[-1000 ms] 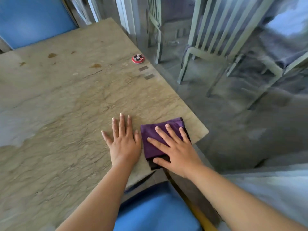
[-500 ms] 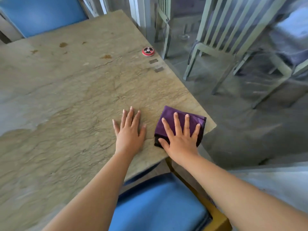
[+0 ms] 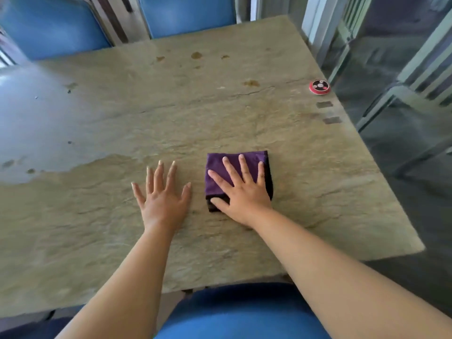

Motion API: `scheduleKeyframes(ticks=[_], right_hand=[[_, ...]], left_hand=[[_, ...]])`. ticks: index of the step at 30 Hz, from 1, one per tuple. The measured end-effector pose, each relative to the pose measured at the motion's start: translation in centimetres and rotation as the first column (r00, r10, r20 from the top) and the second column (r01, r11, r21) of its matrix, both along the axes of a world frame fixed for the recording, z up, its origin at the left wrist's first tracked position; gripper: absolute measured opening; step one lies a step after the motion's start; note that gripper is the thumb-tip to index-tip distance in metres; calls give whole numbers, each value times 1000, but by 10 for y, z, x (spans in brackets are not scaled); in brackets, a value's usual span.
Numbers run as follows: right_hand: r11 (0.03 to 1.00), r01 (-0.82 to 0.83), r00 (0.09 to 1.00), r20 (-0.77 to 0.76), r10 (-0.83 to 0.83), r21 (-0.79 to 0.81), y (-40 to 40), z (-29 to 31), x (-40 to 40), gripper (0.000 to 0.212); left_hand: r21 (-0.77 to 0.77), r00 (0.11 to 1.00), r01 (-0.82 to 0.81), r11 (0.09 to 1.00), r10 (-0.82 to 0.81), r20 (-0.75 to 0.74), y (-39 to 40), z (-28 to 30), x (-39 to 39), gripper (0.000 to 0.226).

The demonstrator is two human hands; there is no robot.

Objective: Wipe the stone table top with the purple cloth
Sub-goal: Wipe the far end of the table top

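A folded purple cloth lies flat on the beige stone table top, right of centre and well in from the near edge. My right hand presses down on the cloth with straight, spread fingers; its palm covers the cloth's near part. My left hand rests flat on the bare stone just left of the cloth, fingers spread, holding nothing. Several brown stains mark the far part of the table.
A small red round button device sits at the table's right edge, with two grey patches just nearer. Blue chair backs stand beyond the far edge. White chairs stand to the right, and a blue seat is below me.
My right hand has slid the cloth away from the near right corner, further onto the table. My left hand has moved with it. The view has swung left.
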State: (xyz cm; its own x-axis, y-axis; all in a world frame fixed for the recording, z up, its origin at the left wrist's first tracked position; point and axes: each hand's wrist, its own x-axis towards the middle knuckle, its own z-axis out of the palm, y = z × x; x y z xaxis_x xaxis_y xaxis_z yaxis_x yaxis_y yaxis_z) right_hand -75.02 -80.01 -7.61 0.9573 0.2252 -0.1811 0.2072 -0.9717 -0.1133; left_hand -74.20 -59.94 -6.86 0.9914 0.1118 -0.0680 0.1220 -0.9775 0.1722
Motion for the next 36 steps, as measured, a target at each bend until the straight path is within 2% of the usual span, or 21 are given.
scheduleKeyframes(ticks=[2,7,9,11,14,16,18,20,22,24,27,30,32,33,34,36], right_hand=[[1000,18,999,30,-18,15,-8,1,29,69],[921,388,921,19,-388,-16,-3,0,119,70],[902,432,902,-22,-432,-12,18,1,146,71],[944,331,943,-26,-331,-6,46,2,158,69],[1000,6,1000,2,-6,11,85,1,145,66],[975,-223,975,25,223,13,89,-1,123,65],[918,-396,918,39,395,14,71,-1,105,67],[909,-413,910,38,412,46,41,0,94,67],[970,-240,970,55,238,35,19,1,80,66],[999,46,996,77,-45,-11,17,-1,61,66],[923,385,921,70,-382,-26,53,-3,27,66],[879,478,879,16,-477,-4,114,-3,-3,68],[910,414,910,-8,-414,-7,159,-4,-18,69],[940,342,939,-15,-342,-13,178,-4,-23,69],[971,239,971,-12,-239,-23,192,-5,-26,68],[999,11,1000,6,-10,-37,200,-3,-22,67]], left_hand=[[-26,999,-43,999,42,-14,11,-3,-2,64],[-36,999,-41,998,42,29,12,-9,-1,64],[-32,998,-39,999,40,42,12,-10,0,65],[-53,997,-45,998,48,55,13,-10,0,68],[-186,992,-88,979,103,70,14,-6,0,77],[-264,989,-111,958,132,64,16,-4,2,77],[-269,990,-105,957,125,61,16,-4,4,73],[-232,993,-86,969,103,62,16,-6,4,71],[-218,995,-67,974,81,58,17,-7,3,73],[-249,996,-63,966,77,48,20,-7,4,69],[-353,997,-69,933,79,14,27,-5,5,57],[-578,998,-52,814,31,-46,42,6,7,51],[-722,996,-89,686,56,-70,63,19,7,49],[-744,995,-97,662,75,-63,79,24,7,48],[-706,997,-67,705,65,-30,98,27,7,48],[-496,1000,24,868,-12,27,143,27,8,51]])
